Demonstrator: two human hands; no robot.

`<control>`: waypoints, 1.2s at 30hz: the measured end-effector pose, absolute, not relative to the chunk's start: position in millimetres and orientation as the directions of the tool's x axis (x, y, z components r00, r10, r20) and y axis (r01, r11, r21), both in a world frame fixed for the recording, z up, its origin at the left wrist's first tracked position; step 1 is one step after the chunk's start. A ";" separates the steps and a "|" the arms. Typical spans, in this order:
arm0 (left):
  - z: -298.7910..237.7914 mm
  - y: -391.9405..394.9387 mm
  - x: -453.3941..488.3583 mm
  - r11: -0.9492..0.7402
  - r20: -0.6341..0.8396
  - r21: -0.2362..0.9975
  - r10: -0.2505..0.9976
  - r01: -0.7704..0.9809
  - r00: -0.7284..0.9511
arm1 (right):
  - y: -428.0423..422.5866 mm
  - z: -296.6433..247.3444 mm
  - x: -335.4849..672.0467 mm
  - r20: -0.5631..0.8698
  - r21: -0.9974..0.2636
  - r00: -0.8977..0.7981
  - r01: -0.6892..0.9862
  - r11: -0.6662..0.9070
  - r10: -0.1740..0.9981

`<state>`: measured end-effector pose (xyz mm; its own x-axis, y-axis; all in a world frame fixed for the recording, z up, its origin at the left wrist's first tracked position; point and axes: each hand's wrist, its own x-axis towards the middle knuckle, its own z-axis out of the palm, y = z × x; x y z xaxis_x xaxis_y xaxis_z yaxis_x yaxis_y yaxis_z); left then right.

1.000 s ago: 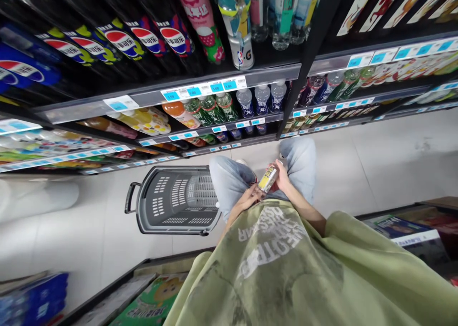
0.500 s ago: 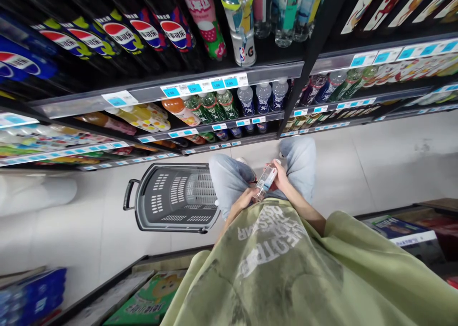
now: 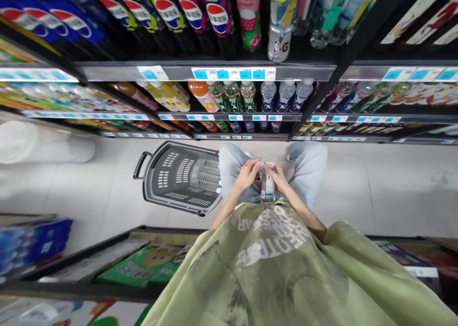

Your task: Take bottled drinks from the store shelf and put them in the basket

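Right hand (image 3: 277, 177) wrapped round a clear bottle (image 3: 268, 188), left hand (image 3: 248, 174) by its far end.
The left had shifted up from the near end, fingers half bent, contact unclear, leaving the right as surest hold; the bottle, straighter now, was between the legs (image 3: 231, 166), grey basket (image 3: 153, 169) leftward, drink shelves (image 3: 304, 71) ahead.

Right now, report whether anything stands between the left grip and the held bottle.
Nothing visible does. The left grip is beside the bottle, near its top, touching or nearly so; the right grip holds the other side.
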<state>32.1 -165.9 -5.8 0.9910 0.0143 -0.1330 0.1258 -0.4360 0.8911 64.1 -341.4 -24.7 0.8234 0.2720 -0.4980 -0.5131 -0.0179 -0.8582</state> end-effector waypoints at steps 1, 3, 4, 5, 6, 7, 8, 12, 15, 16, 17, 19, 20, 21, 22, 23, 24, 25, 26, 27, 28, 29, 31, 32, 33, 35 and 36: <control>-5.1 -163.7 39.8 -0.458 -0.121 0.884 -0.019 0.099 0.993 | -338.7 -20.5 63.9 -0.475 -0.874 0.821 -0.483 -0.059 0.316; -4.1 -159.1 53.0 -0.533 -0.110 0.846 -0.123 0.027 0.986 | -333.9 -13.4 62.1 -0.449 -0.893 0.803 -0.414 -0.176 0.393; -3.4 -156.9 57.8 -0.580 -0.113 0.814 -0.179 -0.012 0.977 | -331.9 -10.6 60.4 -0.447 -0.893 0.791 -0.364 -0.265 0.417; -2.6 -154.7 61.4 -0.624 -0.125 0.780 -0.230 -0.048 0.965 | -330.2 -8.3 58.1 -0.449 -0.880 0.783 -0.303 -0.366 0.430; -1.4 -152.8 63.7 -0.659 -0.138 0.749 -0.267 -0.076 0.954 | -328.7 -6.4 55.6 -0.451 -0.854 0.780 -0.235 -0.464 0.434; 0.2 -151.0 64.9 -0.683 -0.151 0.724 -0.294 -0.097 0.944 | -327.6 -4.7 53.0 -0.449 -0.822 0.781 -0.171 -0.543 0.434; 2.0 -149.5 65.2 -0.699 -0.162 0.707 -0.313 -0.112 0.936 | -326.8 -3.1 50.4 -0.443 -0.797 0.784 -0.122 -0.591 0.435; 13.1 -143.7 59.8 -0.694 -0.175 0.714 -0.308 -0.095 0.935 | -327.2 4.7 44.2 -0.405 -0.811 0.782 -0.068 -0.582 0.474; 26.9 -135.8 48.1 -0.614 -0.155 0.788 -0.254 -0.036 0.955 | -337.0 11.1 47.2 -0.348 -0.911 0.730 -0.117 -0.395 0.588; 32.7 -131.3 42.2 -0.583 -0.142 0.812 -0.223 -0.015 0.965 | -343.9 12.6 50.7 -0.319 -0.939 0.715 -0.150 -0.308 0.623; 38.8 -125.4 35.4 -0.559 -0.127 0.829 -0.176 0.007 0.976 | -353.3 13.3 55.9 -0.290 -0.955 0.716 -0.176 -0.238 0.634; 51.4 -109.0 19.0 -0.542 -0.087 0.838 -0.019 0.063 0.996 | -379.5 11.5 71.5 -0.257 -0.964 0.783 -0.167 -0.206 0.566; 57.1 -98.4 10.0 -0.550 -0.060 0.829 0.093 0.101 0.994 | -396.2 8.8 81.4 -0.236 -0.962 0.842 -0.131 -0.241 0.486; 62.0 -86.6 0.5 -0.561 -0.031 0.814 0.216 0.150 0.976 | -414.8 5.1 92.1 -0.206 -0.952 0.896 -0.092 -0.291 0.392; 65.6 -73.8 -9.1 -0.567 -0.006 0.796 0.343 0.212 0.939 | -434.5 0.5 102.9 -0.164 -0.934 0.941 -0.053 -0.352 0.295; 67.7 -60.6 -18.5 -0.555 0.008 0.782 0.465 0.284 0.885 | -454.5 -4.9 113.2 -0.111 -0.902 0.973 -0.013 -0.431 0.204; 67.9 -47.4 -27.7 -0.523 0.010 0.773 0.577 0.360 0.817 | -473.9 -10.8 122.4 -0.055 -0.852 0.989 0.026 -0.522 0.140; 66.2 -34.6 -36.5 -0.474 0.004 0.769 0.673 0.428 0.739 | -491.7 -17.0 130.0 0.002 -0.789 0.995 0.060 -0.611 0.096; 62.3 -22.5 -44.8 -0.421 -0.007 0.767 0.749 0.484 0.663 | -506.9 -23.4 135.7 0.053 -0.723 0.996 0.086 -0.686 0.070; 56.4 -11.4 -52.4 -0.377 -0.016 0.761 0.803 0.527 0.596 | -519.0 -29.7 139.4 0.104 -0.670 0.993 0.112 -0.734 0.057; 48.3 -1.4 -59.5 -0.356 -0.015 0.746 0.836 0.563 0.548 | -527.7 -35.7 141.3 0.154 -0.633 0.987 0.142 -0.761 0.055; 38.2 7.6 -66.1 -0.364 -0.002 0.715 0.853 0.597 0.522 | -533.1 -41.3 141.7 0.205 -0.613 0.977 0.175 -0.770 0.060; 12.8 22.1 -78.7 -0.429 0.020 0.604 0.850 0.671 0.526 | -536.0 -50.0 139.6 0.298 -0.599 0.951 0.253 -0.760 0.082; -1.9 27.7 -85.0 -0.462 0.003 0.530 0.839 0.711 0.544 | -534.9 -53.0 138.0 0.332 -0.593 0.939 0.286 -0.752 0.095; -17.2 32.3 -91.6 -0.485 -0.037 0.456 0.827 0.746 0.561 | -533.2 -55.1 136.5 0.353 -0.588 0.930 0.309 -0.748 0.106; -47.9 38.5 -105.8 -0.500 -0.158 0.345 0.803 0.794 0.574 | -530.2 -56.7 134.7 0.367 -0.580 0.923 0.324 -0.747 0.115; -62.4 40.4 -113.4 -0.498 -0.218 0.313 0.791 0.809 0.572 | -529.6 -56.6 134.4 0.367 -0.579 0.923 0.322 -0.749 0.114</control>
<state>-113.4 40.4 -62.4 0.5716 0.7910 -0.2180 0.8087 -0.4983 0.3125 134.4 -529.6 -56.6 0.9233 0.1141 0.3667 0.3224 -0.7490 -0.5788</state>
